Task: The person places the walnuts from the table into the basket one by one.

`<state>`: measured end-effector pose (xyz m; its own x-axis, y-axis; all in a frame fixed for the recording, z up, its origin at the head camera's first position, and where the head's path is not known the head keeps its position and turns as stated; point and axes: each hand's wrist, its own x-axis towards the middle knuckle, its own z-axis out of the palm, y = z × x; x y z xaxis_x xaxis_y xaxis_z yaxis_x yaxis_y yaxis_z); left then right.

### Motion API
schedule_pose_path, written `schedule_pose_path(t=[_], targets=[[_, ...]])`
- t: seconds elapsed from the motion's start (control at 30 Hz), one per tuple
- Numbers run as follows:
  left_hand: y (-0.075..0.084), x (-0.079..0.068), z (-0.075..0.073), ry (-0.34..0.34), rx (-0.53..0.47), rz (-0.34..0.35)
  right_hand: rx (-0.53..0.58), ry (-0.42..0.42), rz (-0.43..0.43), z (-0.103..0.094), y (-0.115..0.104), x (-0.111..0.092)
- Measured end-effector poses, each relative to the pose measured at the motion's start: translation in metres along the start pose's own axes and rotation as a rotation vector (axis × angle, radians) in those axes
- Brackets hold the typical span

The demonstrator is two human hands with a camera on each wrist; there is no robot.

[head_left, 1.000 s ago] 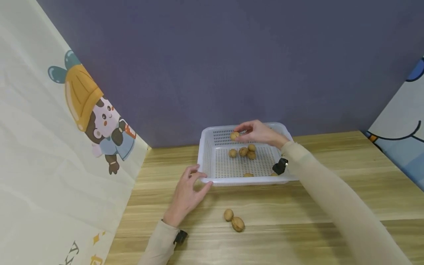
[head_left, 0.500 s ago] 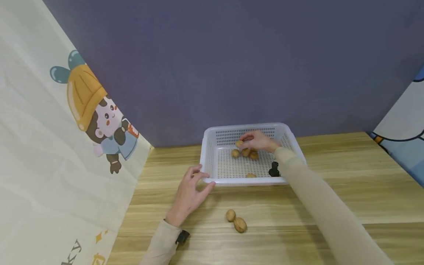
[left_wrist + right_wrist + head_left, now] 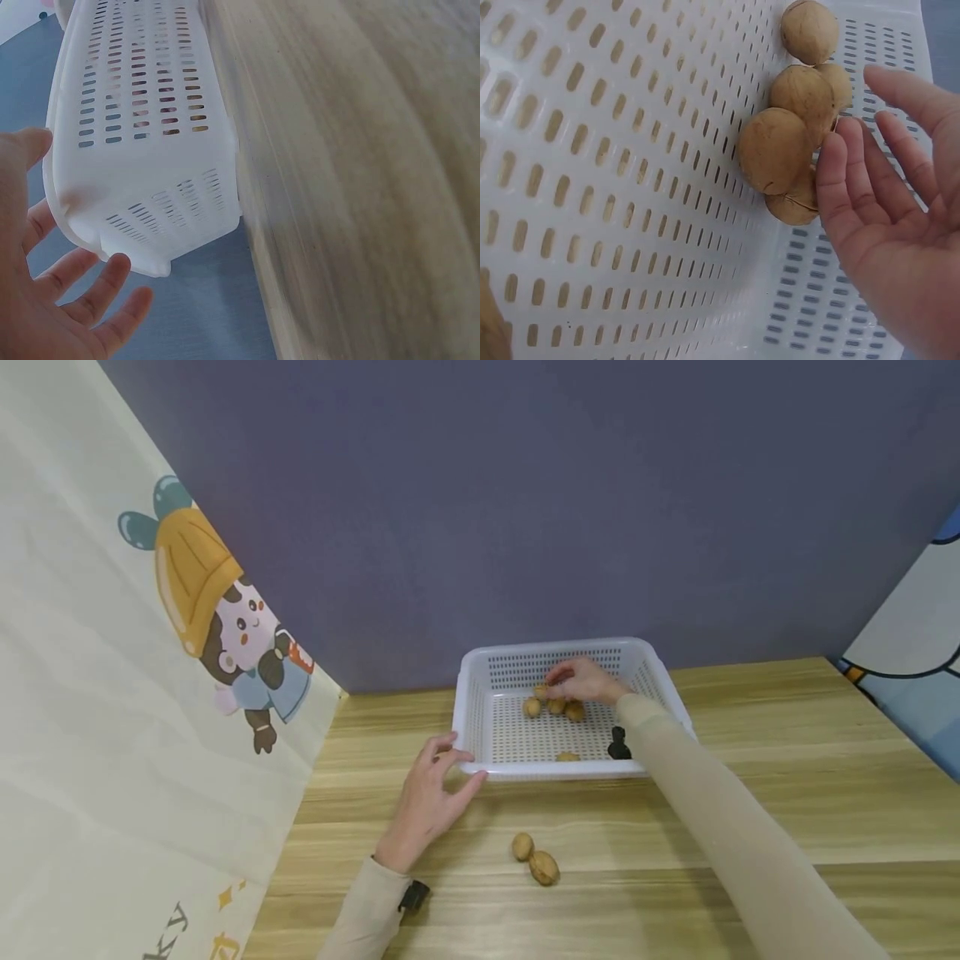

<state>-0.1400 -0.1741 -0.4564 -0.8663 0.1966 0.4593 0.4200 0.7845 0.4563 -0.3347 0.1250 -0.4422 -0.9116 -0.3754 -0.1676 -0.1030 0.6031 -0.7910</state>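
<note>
A white perforated plastic basket (image 3: 562, 769) stands on the wooden table with several walnuts (image 3: 532, 707) clustered inside. My left hand (image 3: 423, 802) holds the basket's near left corner, its thumb (image 3: 36, 142) and fingers about the rim. Inside the basket is my right hand (image 3: 587, 681), its fingers loosely extended beside the walnut cluster. In the right wrist view, the fingertips (image 3: 832, 150) lie against or very close to the walnuts (image 3: 776, 150), and none is gripped. One more walnut (image 3: 567, 757) shows behind the near wall. Two walnuts (image 3: 543, 867) lie touching each other on the table.
Behind the basket rises a dark blue-grey panel (image 3: 487, 510). A pale sheet with a cartoon figure (image 3: 247, 635) hangs at left, and another printed sheet (image 3: 915, 627) at right. The wooden table (image 3: 765, 760) extends on both sides of the basket.
My right hand has lowered a walnut into the basket and let go of it beside the others. The left hand stays at the corner. The view has shifted slightly.
</note>
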Motion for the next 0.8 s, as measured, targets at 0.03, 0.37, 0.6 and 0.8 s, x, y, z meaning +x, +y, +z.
schedule_pose_path(t=[0.03,0.37,0.6,0.8], targets=[[0.000,0.000,0.000,-0.002,0.001,-0.001,-0.003,0.000,0.003,0.000,-0.001,-0.001],[0.003,0.000,-0.002,0.009,0.000,0.006,-0.006,0.012,-0.036,-0.009,-0.011,-0.007],[0.002,0.001,-0.003,-0.008,0.006,-0.002,-0.009,0.022,-0.191,-0.021,-0.043,-0.026],[0.000,0.000,-0.001,0.022,-0.002,0.039,0.000,-0.038,-0.303,-0.027,-0.077,-0.058]])
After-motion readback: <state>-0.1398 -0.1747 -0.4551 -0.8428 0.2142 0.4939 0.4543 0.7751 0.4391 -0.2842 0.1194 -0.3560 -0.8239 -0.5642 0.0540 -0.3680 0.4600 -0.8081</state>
